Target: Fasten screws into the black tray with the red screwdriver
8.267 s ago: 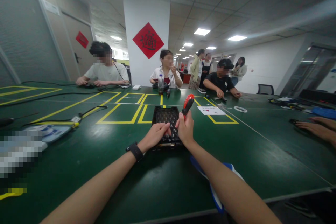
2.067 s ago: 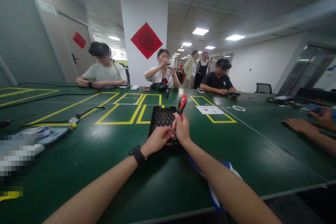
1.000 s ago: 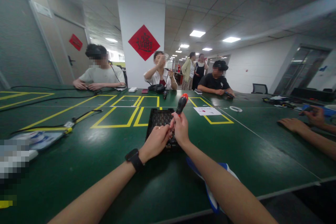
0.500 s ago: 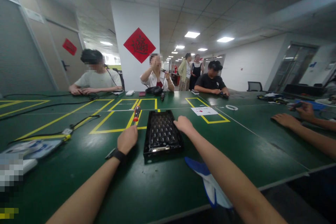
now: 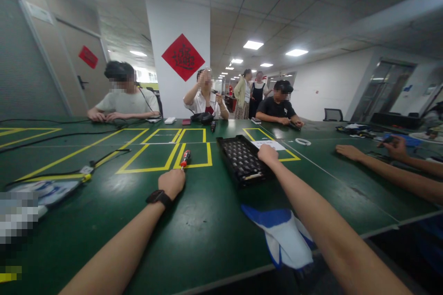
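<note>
My left hand (image 5: 172, 183) is closed in a fist around a red-and-black screwdriver (image 5: 184, 158), whose handle pokes out beyond the knuckles above the green table (image 5: 104, 203). A black watch is on that wrist. My right hand (image 5: 268, 154) grips the right edge of a black tray (image 5: 242, 161) with rows of small sockets. The tray lies turned at an angle, right of the yellow floor-tape boxes (image 5: 166, 156).
A blue-and-white cloth (image 5: 284, 235) lies by the near table edge under my right arm. Several people sit across the table. Another person's hands (image 5: 349, 151) rest at the right. Cables (image 5: 104, 156) and a white tape ring (image 5: 304, 141) lie on the table.
The screwdriver passed from my right hand to my left, which carried it leftward and low. My right hand took the tray's edge and slid it right, turning it.
</note>
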### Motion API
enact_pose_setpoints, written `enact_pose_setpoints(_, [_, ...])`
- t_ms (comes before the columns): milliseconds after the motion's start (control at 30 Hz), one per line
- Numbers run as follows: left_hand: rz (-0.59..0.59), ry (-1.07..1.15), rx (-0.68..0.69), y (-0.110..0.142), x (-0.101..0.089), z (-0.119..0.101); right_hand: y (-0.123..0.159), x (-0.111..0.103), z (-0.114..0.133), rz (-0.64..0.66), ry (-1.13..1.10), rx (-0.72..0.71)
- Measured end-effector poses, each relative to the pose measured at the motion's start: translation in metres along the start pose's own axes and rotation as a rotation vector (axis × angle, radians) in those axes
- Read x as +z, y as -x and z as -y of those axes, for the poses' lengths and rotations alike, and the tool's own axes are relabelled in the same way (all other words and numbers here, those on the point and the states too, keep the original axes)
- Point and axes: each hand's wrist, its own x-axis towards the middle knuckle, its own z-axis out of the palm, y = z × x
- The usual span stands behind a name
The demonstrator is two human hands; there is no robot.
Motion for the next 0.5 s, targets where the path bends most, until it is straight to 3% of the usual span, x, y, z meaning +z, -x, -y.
enact_pose_setpoints(133, [-0.025,0.031,-0.057,-0.005,0.003,-0.006,-0.022,-0.036,-0.084,-0.009,0.096,0.125])
enact_pose_setpoints(267, [-0.057,0.081,-0.067,-0.010,0.007,-0.008,-0.027,-0.056,-0.159,0.005,0.168,0.159])
enact_pose_setpoints(367, [-0.071,0.102,-0.043,-0.011,0.009,-0.008,-0.027,-0.061,-0.202,0.016,0.201,0.150])
enact_pose_setpoints(500, [-0.043,0.103,-0.048,-0.011,0.007,-0.009,-0.029,-0.059,-0.241,0.034,0.232,0.169])
